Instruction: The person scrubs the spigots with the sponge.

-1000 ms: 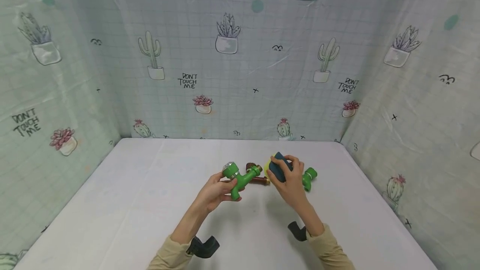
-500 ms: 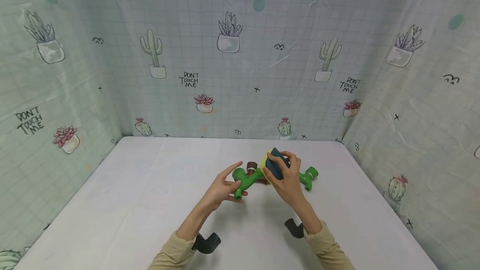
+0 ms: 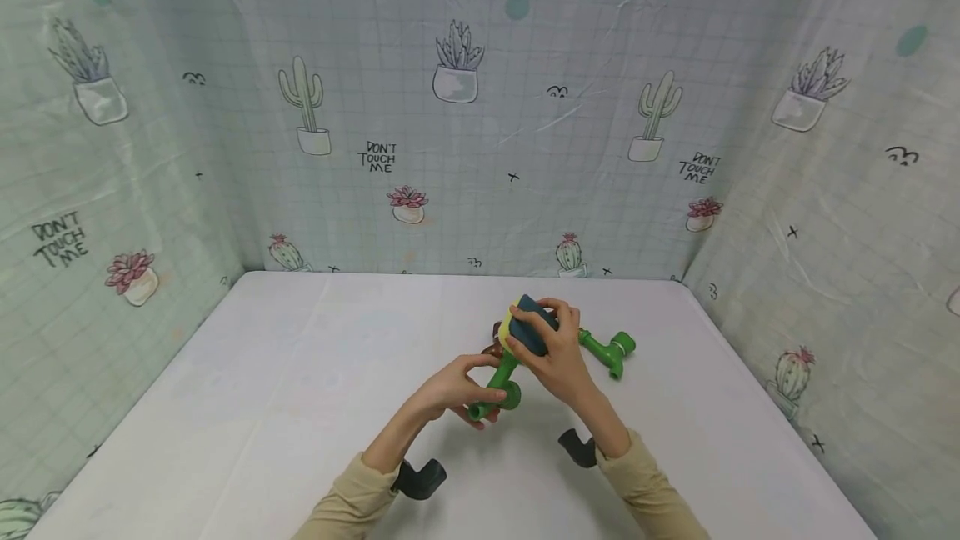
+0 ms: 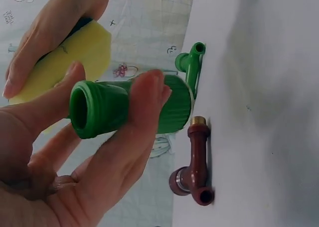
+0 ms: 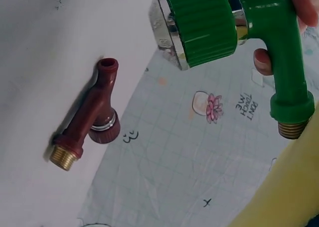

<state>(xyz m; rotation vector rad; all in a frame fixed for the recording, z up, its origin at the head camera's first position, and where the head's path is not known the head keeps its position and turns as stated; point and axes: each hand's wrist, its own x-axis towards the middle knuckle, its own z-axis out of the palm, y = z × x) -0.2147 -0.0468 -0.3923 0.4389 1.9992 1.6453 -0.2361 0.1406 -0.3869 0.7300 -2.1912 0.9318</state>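
Observation:
My left hand (image 3: 453, 388) grips a green plastic tap (image 3: 504, 372) in mid-air over the table, between thumb and fingers. The tap's ribbed knob (image 5: 207, 27) has a clear faceted cap, and its inlet ends in a brass thread (image 5: 292, 130). Pinched in my right hand (image 3: 561, 357) is a sponge (image 3: 531, 327), yellow on one face and dark blue on the other. Its yellow face (image 4: 82, 52) is right at the threaded end of the tap. In the left wrist view, the open spout (image 4: 82, 110) faces the camera.
A dark red tap (image 5: 97, 105) with a brass thread lies on the white table (image 3: 315, 373) behind my hands. Another green tap (image 3: 611, 351) lies to the right. Black curved pieces (image 3: 422, 480) show at both wrists. Patterned cloth (image 3: 480, 148) encloses the back and sides.
My left hand has moved right and turned the green tap, so its knob has swung from upper left to lower right. My right hand has brought the sponge leftward onto the threaded end.

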